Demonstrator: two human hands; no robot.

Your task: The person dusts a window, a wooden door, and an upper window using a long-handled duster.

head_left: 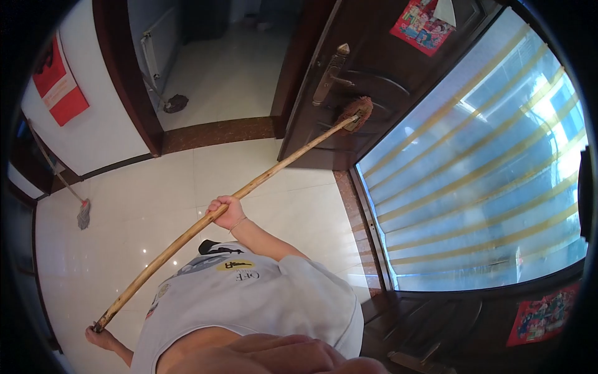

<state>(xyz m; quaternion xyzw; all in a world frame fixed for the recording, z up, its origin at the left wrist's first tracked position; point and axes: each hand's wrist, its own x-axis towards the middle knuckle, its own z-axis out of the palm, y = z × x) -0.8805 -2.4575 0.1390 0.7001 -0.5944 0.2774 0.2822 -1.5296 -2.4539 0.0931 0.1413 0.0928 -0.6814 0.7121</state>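
Observation:
A long wooden-handled mop (261,177) slants from the lower left up to the dark door (380,81). Its shaggy brownish head (356,115) lies against the door just below the handle, as far as the view shows. My right hand (227,212) is wrapped round the middle of the pole, in front of my grey shirt. At the lower left, my left hand (101,338) grips the dark butt end of the pole, partly hidden by it.
Two more mops, one grey-headed (83,215) by the left wall and one dark-headed (176,103) in the doorway, are on the tiled floor (156,206). A plastic-covered opening (473,174) is at right. A second door leaf (461,324) stands at lower right.

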